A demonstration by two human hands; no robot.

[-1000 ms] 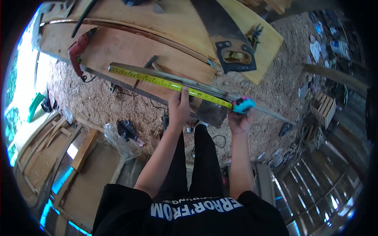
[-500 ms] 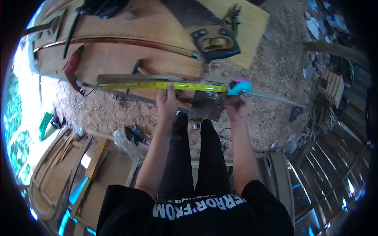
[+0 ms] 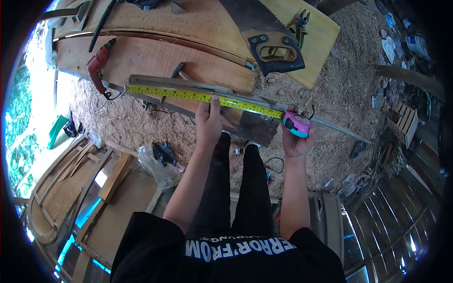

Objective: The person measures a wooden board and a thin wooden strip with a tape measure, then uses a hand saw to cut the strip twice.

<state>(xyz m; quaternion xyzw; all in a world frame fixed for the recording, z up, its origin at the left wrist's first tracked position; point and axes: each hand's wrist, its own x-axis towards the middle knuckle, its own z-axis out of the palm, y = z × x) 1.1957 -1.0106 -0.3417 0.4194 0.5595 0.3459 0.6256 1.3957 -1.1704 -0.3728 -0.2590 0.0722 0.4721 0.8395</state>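
Observation:
A pink and teal tape measure (image 3: 298, 125) sits in my right hand (image 3: 299, 141), with the fingers closed around its case. Its yellow blade (image 3: 165, 93) is drawn out to the left, along a narrow wooden strip (image 3: 184, 85). My left hand (image 3: 208, 125) pinches the blade near its middle, thumb on top; the fingers underneath are partly hidden. The blade's far end lies by the strip's left end. Below the blade is a dark board (image 3: 255, 126). Just beyond the strip lies a hammer (image 3: 178, 70), partly covered.
A red drill (image 3: 98, 66) rests at the left of the wooden planks (image 3: 146, 59). Farther back lie a handsaw (image 3: 276, 49) and pliers (image 3: 300, 27). Sawdust covers the ground (image 3: 337, 101). A small wooden crate (image 3: 402, 119) stands at right, and wooden frames (image 3: 61, 193) lie at lower left.
My right hand has turned the tape measure, so its pink face now shows. The blade slants down more toward the right. The whole view has shifted slightly.

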